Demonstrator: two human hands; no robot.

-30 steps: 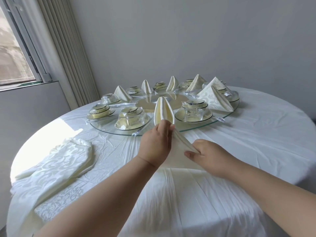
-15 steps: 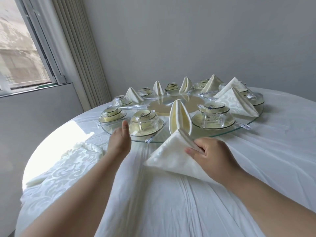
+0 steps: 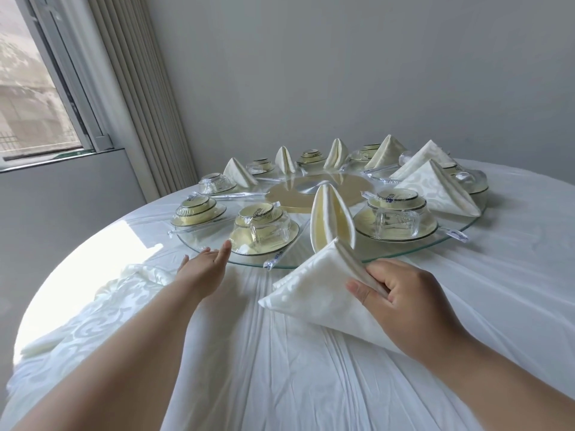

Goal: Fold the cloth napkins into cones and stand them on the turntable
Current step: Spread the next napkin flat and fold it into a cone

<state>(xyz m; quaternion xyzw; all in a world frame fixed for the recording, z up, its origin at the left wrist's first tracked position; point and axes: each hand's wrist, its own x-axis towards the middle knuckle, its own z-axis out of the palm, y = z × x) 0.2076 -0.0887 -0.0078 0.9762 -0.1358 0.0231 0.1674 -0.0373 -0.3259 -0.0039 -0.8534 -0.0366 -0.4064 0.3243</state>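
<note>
My right hand (image 3: 401, 303) grips a white patterned napkin folded into a cone (image 3: 314, 287), lifted slightly over the tablecloth just in front of the glass turntable (image 3: 404, 255). My left hand (image 3: 203, 269) is held out flat, fingers straight, its tips at the turntable's near left rim. A pale yellow cone napkin (image 3: 331, 217) stands on the turntable's near edge. Several more folded cones stand around the turntable, among them one at the right (image 3: 435, 188).
Wrapped sets of plates, bowls and glasses (image 3: 264, 227) ring the turntable, with wrapped spoons between them. A pile of unfolded white napkins (image 3: 93, 309) lies on the round table at the left. A window and vertical blinds are at the left wall.
My left hand let go of the napkin and moved left and forward to the turntable's rim. My right hand kept hold of the folded napkin. The camera came closer.
</note>
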